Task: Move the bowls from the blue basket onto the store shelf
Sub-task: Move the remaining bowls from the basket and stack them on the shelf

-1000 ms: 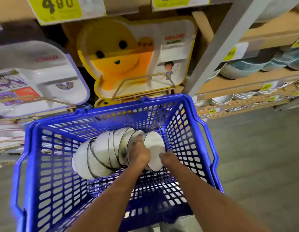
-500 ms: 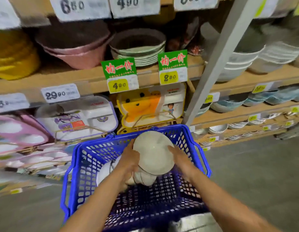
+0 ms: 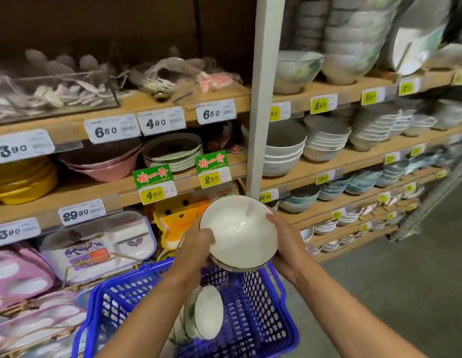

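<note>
Left hand, right hand curl round opposite sides of small bowl stack — white, glossy, thin dark rim, tilted toward camera. Stack held above far edge of blue basket; spare bowls on edge inside, below left hand. White post, wooden shelf edge beyond fingertips — open floor right of right hand.

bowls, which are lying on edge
The bowls in the blue basket; the stack held above it by the left hand and right hand faces up.
</note>
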`<control>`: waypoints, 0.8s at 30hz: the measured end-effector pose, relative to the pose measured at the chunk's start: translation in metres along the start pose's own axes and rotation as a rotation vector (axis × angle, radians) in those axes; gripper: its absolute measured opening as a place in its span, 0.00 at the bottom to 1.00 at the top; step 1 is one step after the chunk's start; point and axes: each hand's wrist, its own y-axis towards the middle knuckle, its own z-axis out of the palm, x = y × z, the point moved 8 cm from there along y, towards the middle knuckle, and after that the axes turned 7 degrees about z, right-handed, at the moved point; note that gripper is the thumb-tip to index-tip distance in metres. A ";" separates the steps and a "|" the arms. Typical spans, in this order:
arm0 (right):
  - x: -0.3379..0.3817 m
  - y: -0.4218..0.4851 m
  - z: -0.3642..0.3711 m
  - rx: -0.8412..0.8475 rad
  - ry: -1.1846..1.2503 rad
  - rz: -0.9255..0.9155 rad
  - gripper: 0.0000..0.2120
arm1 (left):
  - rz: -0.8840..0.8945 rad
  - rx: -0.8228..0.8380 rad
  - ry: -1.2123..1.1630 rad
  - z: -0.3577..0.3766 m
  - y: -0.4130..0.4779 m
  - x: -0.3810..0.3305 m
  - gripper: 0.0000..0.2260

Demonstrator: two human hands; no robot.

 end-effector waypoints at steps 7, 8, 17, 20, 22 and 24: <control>0.075 -0.040 -0.067 -0.038 0.034 -0.105 0.12 | 0.158 -0.081 -0.271 0.101 -0.017 -0.039 0.22; 0.087 -0.046 -0.081 -0.043 0.025 -0.124 0.12 | 0.175 -0.080 -0.309 0.120 -0.021 -0.043 0.21; 0.204 -0.095 -0.195 -0.051 -0.013 -0.187 0.10 | 0.112 0.001 -0.536 0.282 -0.036 -0.077 0.23; 0.235 -0.108 -0.218 -0.025 -0.057 -0.232 0.11 | 0.101 0.038 -0.560 0.323 -0.032 -0.095 0.27; 0.254 -0.112 -0.226 -0.012 -0.084 -0.300 0.13 | 0.096 0.077 -0.576 0.347 -0.028 -0.108 0.27; 0.272 -0.112 -0.231 -0.007 -0.089 -0.380 0.14 | 0.100 0.107 -0.569 0.367 -0.022 -0.122 0.27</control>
